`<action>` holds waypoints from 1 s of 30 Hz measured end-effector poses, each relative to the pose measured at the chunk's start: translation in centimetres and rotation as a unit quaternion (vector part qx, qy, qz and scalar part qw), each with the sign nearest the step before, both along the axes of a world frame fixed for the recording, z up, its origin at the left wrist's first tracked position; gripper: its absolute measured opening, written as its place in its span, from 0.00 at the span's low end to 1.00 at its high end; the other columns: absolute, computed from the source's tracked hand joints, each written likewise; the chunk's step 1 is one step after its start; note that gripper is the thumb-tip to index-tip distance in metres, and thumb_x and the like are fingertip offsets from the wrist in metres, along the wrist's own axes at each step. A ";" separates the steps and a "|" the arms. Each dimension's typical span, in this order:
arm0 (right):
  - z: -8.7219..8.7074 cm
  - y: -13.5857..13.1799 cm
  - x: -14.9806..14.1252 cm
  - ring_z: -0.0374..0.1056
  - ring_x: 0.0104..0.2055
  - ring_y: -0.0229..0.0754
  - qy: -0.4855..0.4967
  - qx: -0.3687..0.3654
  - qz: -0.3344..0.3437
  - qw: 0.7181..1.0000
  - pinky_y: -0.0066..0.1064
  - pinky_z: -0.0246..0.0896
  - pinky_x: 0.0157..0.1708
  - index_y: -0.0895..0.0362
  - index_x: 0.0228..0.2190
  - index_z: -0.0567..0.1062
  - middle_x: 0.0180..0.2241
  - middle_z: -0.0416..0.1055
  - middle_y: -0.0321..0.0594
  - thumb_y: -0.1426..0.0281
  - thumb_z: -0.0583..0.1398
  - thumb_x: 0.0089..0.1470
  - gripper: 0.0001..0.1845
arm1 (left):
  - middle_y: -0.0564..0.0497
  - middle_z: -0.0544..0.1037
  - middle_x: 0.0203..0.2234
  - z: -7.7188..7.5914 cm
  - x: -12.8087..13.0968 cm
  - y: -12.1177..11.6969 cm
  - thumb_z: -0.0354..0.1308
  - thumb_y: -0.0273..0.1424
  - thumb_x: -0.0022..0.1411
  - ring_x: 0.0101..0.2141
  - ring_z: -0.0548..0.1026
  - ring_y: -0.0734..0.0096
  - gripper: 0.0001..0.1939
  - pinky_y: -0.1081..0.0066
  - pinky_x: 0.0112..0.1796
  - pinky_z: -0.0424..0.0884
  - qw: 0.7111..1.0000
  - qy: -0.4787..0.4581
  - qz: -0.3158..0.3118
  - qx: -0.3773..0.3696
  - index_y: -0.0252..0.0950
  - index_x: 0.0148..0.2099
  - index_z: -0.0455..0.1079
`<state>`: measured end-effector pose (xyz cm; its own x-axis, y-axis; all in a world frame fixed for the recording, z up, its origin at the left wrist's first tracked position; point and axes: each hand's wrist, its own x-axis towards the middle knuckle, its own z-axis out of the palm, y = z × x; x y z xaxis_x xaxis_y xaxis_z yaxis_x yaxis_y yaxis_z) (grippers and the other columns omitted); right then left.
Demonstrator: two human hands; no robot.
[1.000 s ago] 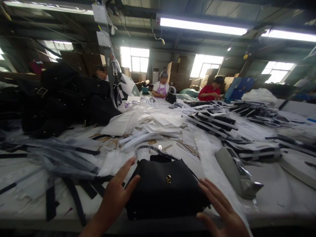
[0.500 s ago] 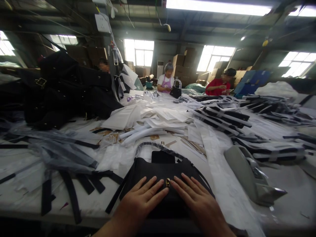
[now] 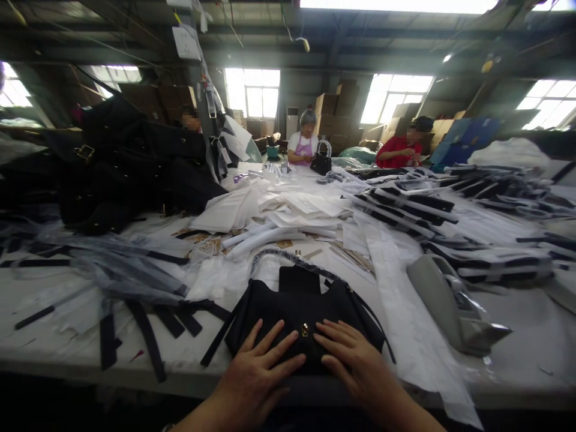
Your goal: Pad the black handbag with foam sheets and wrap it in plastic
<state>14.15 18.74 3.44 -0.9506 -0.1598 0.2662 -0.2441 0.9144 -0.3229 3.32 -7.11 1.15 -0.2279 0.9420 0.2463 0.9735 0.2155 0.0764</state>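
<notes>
A black handbag (image 3: pixel 270 306) lies on the worktable in front of me, its wrapped handle (image 3: pixel 274 253) arching away at the far side. Both palms rest on its front panel. My left hand (image 3: pixel 261 366) is spread flat to the left of the gold clasp (image 3: pixel 305 329), fingers apart. On the clasp's other side, my right hand (image 3: pixel 351 354) lies flat with fingers stretched out. A black flap (image 3: pixel 299 280) stands up behind the bag's top edge. Thin black straps run down along both sides of the bag.
Black strips in clear plastic (image 3: pixel 130 270) lie to the left. A grey tape dispenser (image 3: pixel 450 306) stands to the right, near stacked black pieces (image 3: pixel 499 264). White sheets (image 3: pixel 270 210) cover the middle; black bags (image 3: pixel 135 162) pile up at the back left. Several people work beyond.
My right hand has slid slightly lower and its fingers now point more to the left. The left hand's fingers are spread wider. The camera view has shifted slightly.
</notes>
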 end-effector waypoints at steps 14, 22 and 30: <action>2.4 -0.2 -7.5 0.74 0.37 0.38 -0.083 -0.065 0.146 0.984 0.25 0.67 0.38 0.55 0.35 0.81 0.37 0.77 0.38 0.75 0.59 0.62 0.10 | 0.56 0.48 0.70 -0.2 0.1 0.2 0.57 0.24 0.56 0.68 0.48 0.48 0.43 0.39 0.64 0.43 1.000 0.000 0.010 0.003 0.53 0.70 0.49; 3.0 0.8 -4.9 0.64 0.61 0.48 -0.031 -0.015 0.053 0.998 0.42 0.60 0.60 0.52 0.62 0.64 0.59 0.68 0.45 0.62 0.58 0.64 0.27 | 0.54 0.50 0.70 -1.1 0.1 0.2 0.59 0.24 0.52 0.68 0.46 0.48 0.45 0.39 0.63 0.40 0.998 0.051 0.010 0.047 0.50 0.70 0.50; -1.0 1.5 -3.1 0.42 0.71 0.55 -0.025 0.167 0.008 0.986 0.61 0.46 0.65 0.46 0.67 0.48 0.70 0.43 0.39 0.57 0.51 0.67 0.32 | 0.52 0.64 0.64 0.0 -0.1 1.4 0.60 0.39 0.62 0.64 0.59 0.52 0.31 0.43 0.64 0.29 0.991 0.106 0.018 0.078 0.45 0.66 0.60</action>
<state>11.03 20.26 2.45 -0.9578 -0.2464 0.1481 -0.2514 0.9677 -0.0158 3.22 -5.74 1.15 -0.1887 0.8811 0.4337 0.9631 0.2523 -0.0935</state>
